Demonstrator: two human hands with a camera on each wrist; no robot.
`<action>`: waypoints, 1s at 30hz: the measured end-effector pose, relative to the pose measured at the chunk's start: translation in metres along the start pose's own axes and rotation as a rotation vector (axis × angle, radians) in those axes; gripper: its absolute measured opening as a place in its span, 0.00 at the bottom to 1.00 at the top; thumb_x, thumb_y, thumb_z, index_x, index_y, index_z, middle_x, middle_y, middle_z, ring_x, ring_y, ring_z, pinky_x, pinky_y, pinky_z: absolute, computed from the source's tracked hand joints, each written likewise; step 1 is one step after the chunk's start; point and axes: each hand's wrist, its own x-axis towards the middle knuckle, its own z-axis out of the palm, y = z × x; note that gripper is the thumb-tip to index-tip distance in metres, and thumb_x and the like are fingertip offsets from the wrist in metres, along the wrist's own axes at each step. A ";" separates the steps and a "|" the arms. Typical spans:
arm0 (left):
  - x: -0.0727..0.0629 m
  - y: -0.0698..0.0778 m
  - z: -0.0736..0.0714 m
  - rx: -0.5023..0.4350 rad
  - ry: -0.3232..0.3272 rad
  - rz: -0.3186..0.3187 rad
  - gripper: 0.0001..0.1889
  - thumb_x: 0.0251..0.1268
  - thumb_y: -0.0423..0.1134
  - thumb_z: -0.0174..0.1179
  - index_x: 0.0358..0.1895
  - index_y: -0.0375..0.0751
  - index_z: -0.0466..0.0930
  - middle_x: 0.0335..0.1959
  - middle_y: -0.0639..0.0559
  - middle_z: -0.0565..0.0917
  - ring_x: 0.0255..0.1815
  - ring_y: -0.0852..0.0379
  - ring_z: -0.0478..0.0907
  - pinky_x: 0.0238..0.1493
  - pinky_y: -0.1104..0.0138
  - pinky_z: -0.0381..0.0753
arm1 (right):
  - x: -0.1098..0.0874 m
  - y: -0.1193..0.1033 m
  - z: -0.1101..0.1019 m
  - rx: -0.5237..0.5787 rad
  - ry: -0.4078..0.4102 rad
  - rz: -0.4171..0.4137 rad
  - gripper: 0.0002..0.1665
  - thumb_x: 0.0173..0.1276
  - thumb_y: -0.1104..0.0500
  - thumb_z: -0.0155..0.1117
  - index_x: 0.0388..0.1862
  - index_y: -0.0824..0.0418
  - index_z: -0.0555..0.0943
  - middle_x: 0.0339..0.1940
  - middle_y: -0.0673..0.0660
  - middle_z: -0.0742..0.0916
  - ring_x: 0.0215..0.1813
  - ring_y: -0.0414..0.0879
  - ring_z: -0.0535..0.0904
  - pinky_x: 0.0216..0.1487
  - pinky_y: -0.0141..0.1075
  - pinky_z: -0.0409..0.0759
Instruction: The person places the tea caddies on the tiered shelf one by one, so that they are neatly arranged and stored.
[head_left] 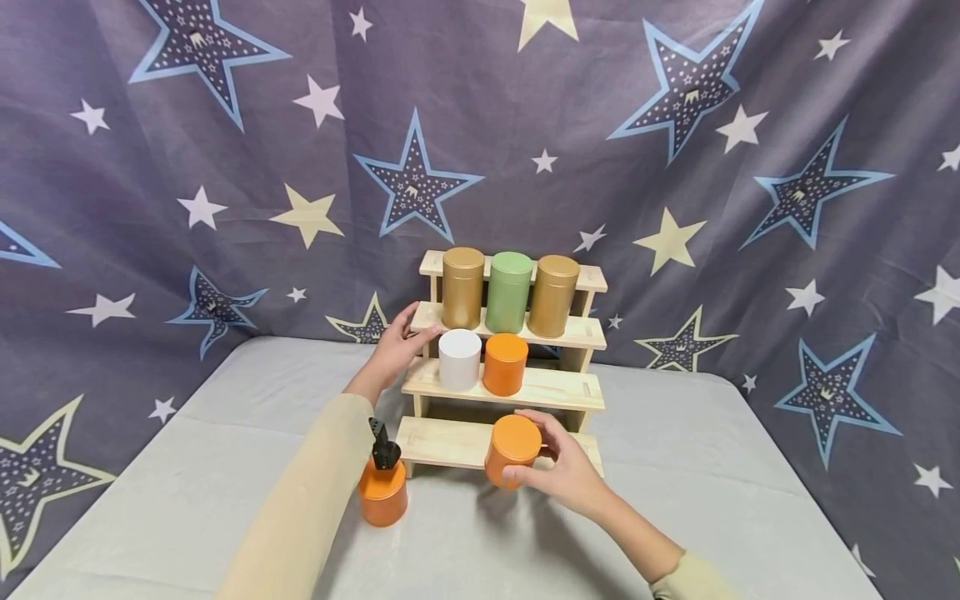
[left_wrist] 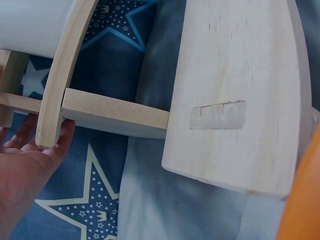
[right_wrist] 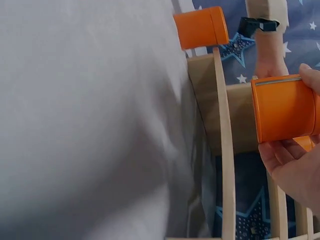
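A stepped wooden display stand (head_left: 442,442) faces me on the cloth-covered surface. My left hand (head_left: 397,346) grips the left end of its second step from the top; in the left wrist view the fingers (left_wrist: 62,140) curl about that board's end. With my right hand (head_left: 562,467) I hold an orange tin (head_left: 513,450), thumb and fingers on opposite sides, in front of the lowest step. It appears raised off the surface. A white tin (head_left: 459,360) and another orange tin (head_left: 505,364) stand side by side on the third step down.
Two gold tins (head_left: 462,287) flank a green tin (head_left: 509,292) higher on the stand. Another orange tin (head_left: 383,496) sits at the front left, partly behind the black wrist mount (head_left: 385,450). A star-patterned curtain (head_left: 480,125) hangs behind.
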 end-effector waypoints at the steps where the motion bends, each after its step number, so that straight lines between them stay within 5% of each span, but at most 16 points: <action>1: -0.001 0.001 0.000 -0.001 -0.002 -0.001 0.41 0.66 0.42 0.57 0.75 0.43 0.42 0.72 0.36 0.57 0.72 0.42 0.58 0.70 0.53 0.62 | 0.001 0.000 -0.003 -0.005 0.009 0.002 0.40 0.52 0.59 0.75 0.63 0.57 0.68 0.52 0.56 0.82 0.49 0.36 0.78 0.50 0.32 0.78; 9: 0.016 -0.018 -0.001 -0.011 0.009 0.021 0.42 0.64 0.44 0.60 0.75 0.46 0.43 0.72 0.37 0.59 0.71 0.43 0.60 0.70 0.54 0.62 | 0.007 -0.004 -0.025 -0.043 0.093 0.020 0.41 0.51 0.60 0.75 0.64 0.57 0.68 0.54 0.58 0.82 0.49 0.35 0.78 0.51 0.30 0.77; 16: 0.026 -0.033 -0.002 0.022 0.034 0.080 0.46 0.58 0.55 0.63 0.75 0.50 0.46 0.70 0.37 0.62 0.69 0.45 0.64 0.67 0.55 0.66 | 0.010 -0.004 -0.039 -0.074 0.126 0.027 0.41 0.51 0.61 0.75 0.64 0.59 0.67 0.54 0.60 0.81 0.48 0.33 0.77 0.51 0.29 0.77; 30: 0.025 -0.030 -0.003 0.021 0.029 0.016 0.43 0.62 0.48 0.61 0.75 0.51 0.44 0.71 0.40 0.61 0.70 0.45 0.61 0.69 0.54 0.64 | 0.024 0.000 -0.058 -0.107 0.185 0.065 0.42 0.52 0.61 0.74 0.66 0.59 0.66 0.55 0.61 0.80 0.47 0.35 0.77 0.49 0.28 0.77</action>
